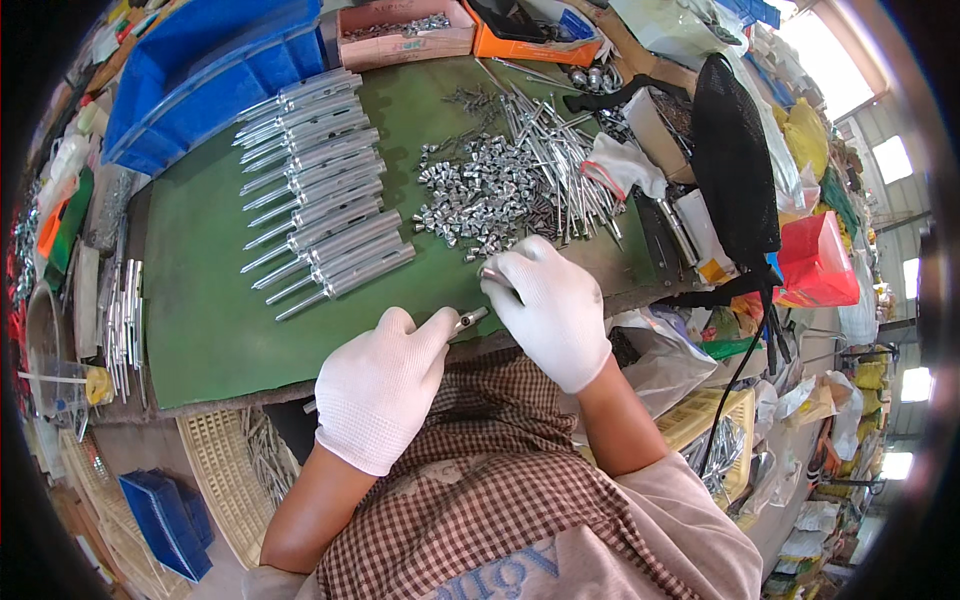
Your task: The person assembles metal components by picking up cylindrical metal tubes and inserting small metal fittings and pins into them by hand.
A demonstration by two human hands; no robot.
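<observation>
Right at the near edge of the counter, both hands wear white knit gloves. The left hand is clenched around a small metal rod, whose short silvery tip pokes out past the thumb toward the other hand. The right hand curls over just beside it, fingertips pinching a small silvery fitting close to the rod's tip; whether the two pieces touch is hard to tell. The rod is thin, shiny and grey, mostly hidden inside the glove.

Just beyond the right hand lies a loose heap of small metal fittings, and a bundle of long thin pins fans across it. To the left, a neat row of finished metal cylinders, each with a narrow pin at one end, lies side by side on the green mat that covers the counter. A blue plastic bin sits at the far left corner, a pink tray and an orange tray at the far edge. A black mesh bag hangs to the right, beside a red bag. Cream plastic baskets stand below the counter, and the room around is crowded with sacks and boxes
</observation>
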